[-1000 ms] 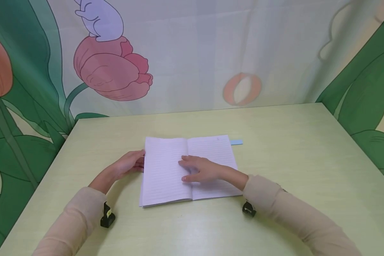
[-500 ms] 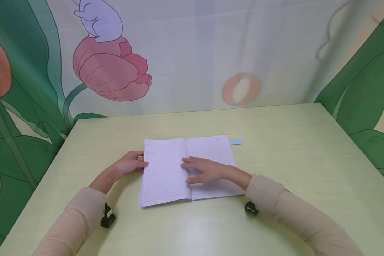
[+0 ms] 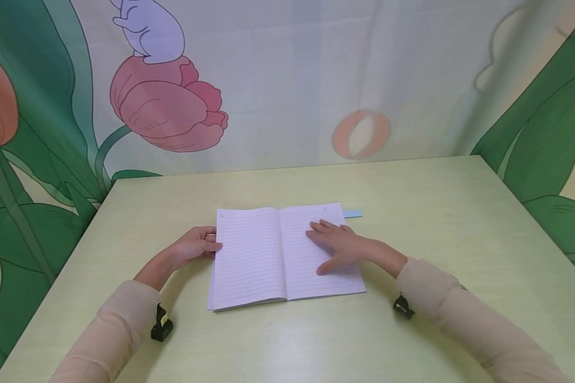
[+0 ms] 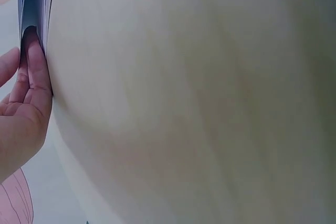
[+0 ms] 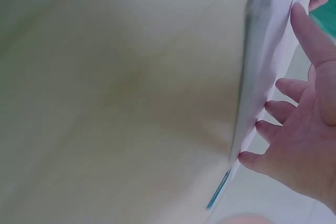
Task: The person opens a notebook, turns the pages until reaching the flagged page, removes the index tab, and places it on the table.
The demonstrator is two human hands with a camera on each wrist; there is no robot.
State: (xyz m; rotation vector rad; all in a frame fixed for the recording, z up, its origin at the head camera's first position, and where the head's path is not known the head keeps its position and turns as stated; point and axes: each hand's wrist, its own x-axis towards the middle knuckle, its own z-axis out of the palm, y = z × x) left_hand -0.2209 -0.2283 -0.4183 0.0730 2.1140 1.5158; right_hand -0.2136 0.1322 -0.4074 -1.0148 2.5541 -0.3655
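An open lined notebook (image 3: 251, 260) lies on the table with its pages spread to both sides. My left hand (image 3: 194, 246) pinches its left edge, thumb on the top page. In the left wrist view the fingers (image 4: 35, 61) reach in between the layers of pages. Spread out on the right page is my right hand (image 3: 337, 243), its fingers straight. The right wrist view shows those fingertips (image 5: 261, 125) right at the paper. A light blue strip (image 3: 352, 213) sticks out past the notebook's upper right edge.
The pale wooden table (image 3: 421, 213) extends around the notebook. Behind it hangs a curtain (image 3: 278, 85) printed with flowers and leaves. A small black device (image 3: 161, 324) hangs at the left cuff and another black device (image 3: 403, 307) at the right cuff.
My right hand has slid rightward from the notebook's centre fold onto the right page. My left thumb has come over the left page's edge, and small print now shows in that page's top corner.
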